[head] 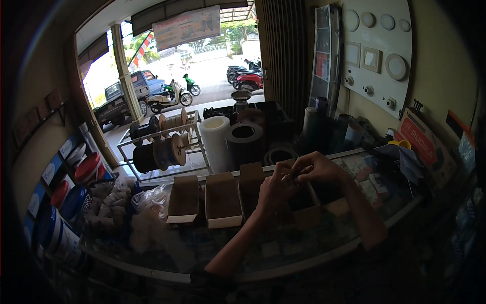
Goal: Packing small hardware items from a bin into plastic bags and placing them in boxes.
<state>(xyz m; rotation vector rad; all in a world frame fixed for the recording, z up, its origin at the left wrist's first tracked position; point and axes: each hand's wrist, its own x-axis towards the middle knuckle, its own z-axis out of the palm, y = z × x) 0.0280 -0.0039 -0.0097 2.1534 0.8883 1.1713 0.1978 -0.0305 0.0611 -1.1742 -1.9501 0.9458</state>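
Note:
Both of my hands meet above a row of open cardboard boxes on a glass-topped counter (235, 262). My left hand (273, 188) and my right hand (321, 169) pinch a small item (290, 178) between their fingertips; it is too dark and small to name. Beneath them stands an open cardboard box (309, 216), its inside in shadow. To the left are two open cardboard boxes, one (224, 222) beside the other (181, 219), and a taller raised flap (251, 178) close to my left hand. Another box flap (337, 207) shows under my right forearm.
Clear plastic bags (152, 199) lie left of the boxes. Large plastic rolls (215, 140) and a metal rack of cable spools (205, 152) stand beyond the counter. Paint buckets (57, 231) are at the left. A printed carton (425, 148) leans at the right.

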